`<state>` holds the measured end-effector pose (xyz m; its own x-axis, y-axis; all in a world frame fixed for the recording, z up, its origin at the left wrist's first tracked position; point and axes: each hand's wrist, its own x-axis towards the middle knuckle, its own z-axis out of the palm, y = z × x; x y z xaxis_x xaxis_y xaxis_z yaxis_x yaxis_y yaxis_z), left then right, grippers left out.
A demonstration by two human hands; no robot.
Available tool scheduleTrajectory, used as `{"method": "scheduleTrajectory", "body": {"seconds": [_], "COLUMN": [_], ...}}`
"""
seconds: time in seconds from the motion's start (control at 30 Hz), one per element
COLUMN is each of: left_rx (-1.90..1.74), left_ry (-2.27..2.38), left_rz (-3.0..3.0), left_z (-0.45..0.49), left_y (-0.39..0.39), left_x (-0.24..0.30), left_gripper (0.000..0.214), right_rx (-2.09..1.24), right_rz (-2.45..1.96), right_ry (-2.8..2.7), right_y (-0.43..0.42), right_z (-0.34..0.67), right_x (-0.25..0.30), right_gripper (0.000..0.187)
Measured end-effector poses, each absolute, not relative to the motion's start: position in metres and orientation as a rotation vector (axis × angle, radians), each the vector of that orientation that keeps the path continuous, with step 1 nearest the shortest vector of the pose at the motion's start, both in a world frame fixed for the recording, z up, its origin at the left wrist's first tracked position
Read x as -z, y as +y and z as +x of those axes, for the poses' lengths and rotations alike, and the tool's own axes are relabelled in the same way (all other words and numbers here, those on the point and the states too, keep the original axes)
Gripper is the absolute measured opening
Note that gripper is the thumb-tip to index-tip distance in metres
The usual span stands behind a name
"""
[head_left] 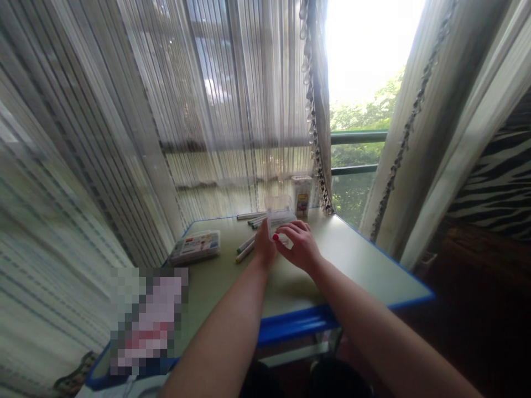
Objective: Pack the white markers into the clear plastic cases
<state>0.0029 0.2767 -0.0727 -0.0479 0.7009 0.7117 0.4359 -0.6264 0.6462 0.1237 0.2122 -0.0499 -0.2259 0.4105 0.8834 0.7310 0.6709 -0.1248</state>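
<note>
Both my hands reach out over a pale green table with a blue edge (365,265). My left hand (264,245) and my right hand (299,246) are closed around a clear plastic marker box (279,218) that stands on the table. A red fingernail shows at its base. Several markers (249,246) lie loose just left of my left hand, and more (253,217) lie behind the box.
A flat clear case of coloured pens (194,246) lies at the table's left. A tall clear box (302,194) stands at the back by the window. Striped sheer curtains (124,138) hang close on the left and behind. A blurred patch covers the near left corner.
</note>
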Motion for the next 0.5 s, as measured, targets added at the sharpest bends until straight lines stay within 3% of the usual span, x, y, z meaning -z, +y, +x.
{"method": "scheduleTrajectory", "body": {"seconds": [0.5], "left_rx": [-1.696], "left_ry": [1.24], "left_rz": [1.973], "left_z": [0.0023], "left_y": [0.2803], "left_x": [0.078], "left_gripper": [0.028], "right_rx": [0.446], "right_rz": [-0.89], "right_ry": [-1.92], "right_y": [0.2166], "right_z": [0.1291], "right_x": [0.0524], "right_gripper": [0.019]}}
